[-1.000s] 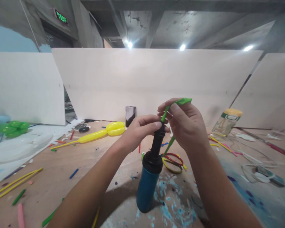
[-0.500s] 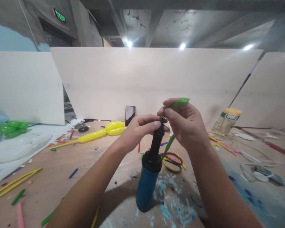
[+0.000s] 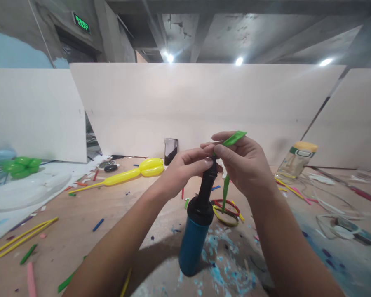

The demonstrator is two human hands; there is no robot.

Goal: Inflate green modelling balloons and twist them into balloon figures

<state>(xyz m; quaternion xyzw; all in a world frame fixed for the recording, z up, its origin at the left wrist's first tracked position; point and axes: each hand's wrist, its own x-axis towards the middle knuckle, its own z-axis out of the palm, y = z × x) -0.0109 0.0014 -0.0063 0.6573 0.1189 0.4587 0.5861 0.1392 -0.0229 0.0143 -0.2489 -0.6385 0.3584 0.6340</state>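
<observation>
A hand balloon pump, with a blue barrel and a black top, stands slightly tilted on the table. My left hand is closed round its black nozzle near the tip. Above it, my right hand pinches a limp green balloon between thumb and fingers at the nozzle tip. One flat end sticks out over the right fingers, and a green tail hangs below that hand. Fingers hide where balloon and nozzle meet.
A yellow twisted balloon lies behind my left arm, near a phone leaning on the white panel. Red and yellow loops lie right of the pump. A bottle stands at right; green balloons lie at left.
My right fingers have come slightly lower, closer to the nozzle tip and my left fingers. The green tail has swung right and hangs straighter. The view has shifted slightly.
</observation>
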